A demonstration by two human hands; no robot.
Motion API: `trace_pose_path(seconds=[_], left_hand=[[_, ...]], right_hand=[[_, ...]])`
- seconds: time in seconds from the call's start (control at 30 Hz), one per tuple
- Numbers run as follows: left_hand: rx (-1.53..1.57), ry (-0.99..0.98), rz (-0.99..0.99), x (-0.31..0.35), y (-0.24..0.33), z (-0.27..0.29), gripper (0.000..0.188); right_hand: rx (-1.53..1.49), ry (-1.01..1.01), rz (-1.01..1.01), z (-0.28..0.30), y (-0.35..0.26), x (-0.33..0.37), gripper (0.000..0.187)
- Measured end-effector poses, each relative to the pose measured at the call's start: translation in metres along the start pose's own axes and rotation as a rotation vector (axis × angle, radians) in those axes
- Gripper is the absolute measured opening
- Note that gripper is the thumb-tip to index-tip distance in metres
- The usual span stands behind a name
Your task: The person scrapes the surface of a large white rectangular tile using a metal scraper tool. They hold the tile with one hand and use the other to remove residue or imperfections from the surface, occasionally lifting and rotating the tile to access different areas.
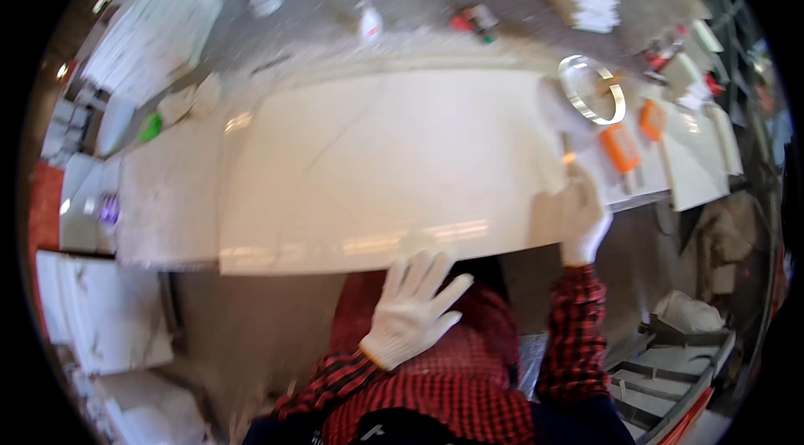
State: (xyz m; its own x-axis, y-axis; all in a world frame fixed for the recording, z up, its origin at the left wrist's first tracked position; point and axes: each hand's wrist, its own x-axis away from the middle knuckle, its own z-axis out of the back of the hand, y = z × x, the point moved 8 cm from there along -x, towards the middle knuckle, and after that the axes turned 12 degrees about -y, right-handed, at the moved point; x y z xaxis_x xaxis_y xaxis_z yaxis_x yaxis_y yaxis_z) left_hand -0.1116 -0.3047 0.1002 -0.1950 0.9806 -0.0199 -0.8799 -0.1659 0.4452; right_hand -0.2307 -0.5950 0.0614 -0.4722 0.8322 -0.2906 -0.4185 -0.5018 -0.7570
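Observation:
A large, glossy cream-white panel (402, 160) lies flat on the workbench in front of me. My left hand (410, 307), in a white knit glove, is at the panel's front edge with its fingers spread; nothing is in it. At the panel's right edge is my right hand (582, 215), also gloved and a little blurred. Its fingers are drawn together around something slim, with a small orange spot (569, 158) just beyond the fingertips; I cannot make out what it is. A roll of shiny metallic band (615, 97) stands beyond this hand.
Right of the panel lie two orange tools (620, 148). Farther back are a white spray bottle (368, 22), a red-and-dark small item (477, 22) and a tape roll (265, 1). White panels are stacked (155, 39) at far left; a slatted frame (670, 378) is low on the right.

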Motion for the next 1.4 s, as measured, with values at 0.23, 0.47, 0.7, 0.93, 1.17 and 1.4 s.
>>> trace_pose_path(seconds=[0.23, 0.47, 0.7, 0.93, 1.17, 1.4], left_hand=[[-0.077, -0.016, 0.014, 0.003, 0.007, 0.006, 0.053], [-0.103, 0.03, -0.046, 0.005, 0.005, 0.0, 0.047], [-0.121, 0.015, -0.023, 0.008, 0.002, -0.006, 0.045], [-0.115, -0.003, -0.021, 0.004, 0.004, -0.012, 0.045], [-0.107, -0.017, -0.019, 0.01, 0.0, -0.012, 0.048], [-0.113, 0.007, -0.013, 0.012, -0.001, -0.007, 0.044]], right_hand=[[0.091, 0.032, 0.1, 0.007, -0.04, -0.001, 0.025], [-0.152, -0.02, 0.001, 0.01, -0.025, -0.003, 0.027], [-0.513, -0.015, -0.178, 0.049, -0.001, -0.036, 0.029], [-0.144, 0.04, -0.166, 0.089, 0.022, -0.092, 0.026], [0.146, -0.107, -0.037, 0.053, 0.02, -0.141, 0.028], [0.008, -0.315, -0.252, 0.019, 0.018, -0.166, 0.035]])
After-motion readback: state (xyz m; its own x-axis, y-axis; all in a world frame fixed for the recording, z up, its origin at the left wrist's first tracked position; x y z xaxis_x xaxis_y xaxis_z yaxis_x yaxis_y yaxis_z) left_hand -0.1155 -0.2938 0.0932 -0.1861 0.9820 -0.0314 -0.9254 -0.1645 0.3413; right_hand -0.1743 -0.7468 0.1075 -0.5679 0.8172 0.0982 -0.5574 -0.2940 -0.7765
